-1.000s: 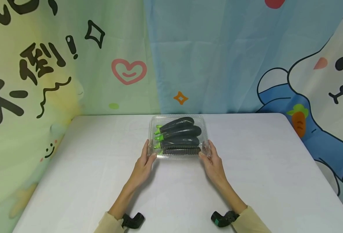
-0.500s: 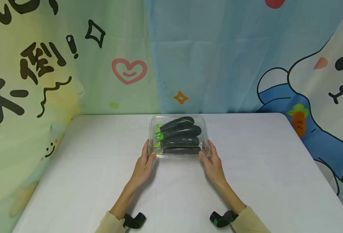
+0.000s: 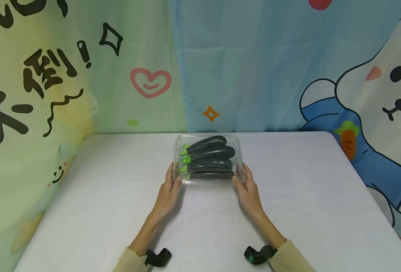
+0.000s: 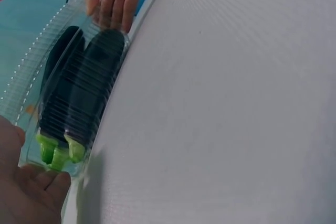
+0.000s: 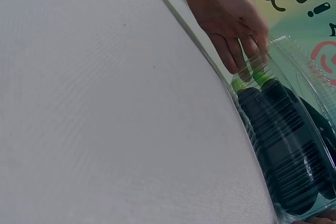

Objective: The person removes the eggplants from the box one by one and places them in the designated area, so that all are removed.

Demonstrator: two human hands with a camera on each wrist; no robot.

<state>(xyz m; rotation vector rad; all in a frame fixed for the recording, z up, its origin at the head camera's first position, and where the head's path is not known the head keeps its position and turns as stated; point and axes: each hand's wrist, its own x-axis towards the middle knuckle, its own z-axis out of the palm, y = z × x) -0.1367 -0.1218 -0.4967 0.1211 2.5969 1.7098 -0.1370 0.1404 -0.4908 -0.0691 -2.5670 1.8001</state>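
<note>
Both hands hold a clear plastic clamshell box (image 3: 238, 151) near the far edge of the table. Dark, glossy eggplants (image 3: 212, 153), several of them, lie side by side in it, their green stem ends to the left. My left hand (image 3: 166, 194) grips the near left corner, thumb at the front and fingers along the side. At the near right corner, my right hand (image 3: 249, 192) does the same. Seen from the left wrist, the fingers of the left hand (image 4: 37, 192) reach under the stem end. The box's ribbed front wall (image 5: 278, 140) faces the right wrist camera.
A white table (image 3: 207, 226) spreads out below the arms. Behind it hangs a printed cloth backdrop (image 3: 241, 75) with cartoon drawings. Black wrist-worn devices (image 3: 157, 257) sit at both cuffs.
The box and both hands keep their places almost exactly. Only a very slight shift of the whole head view and of the wrists shows.
</note>
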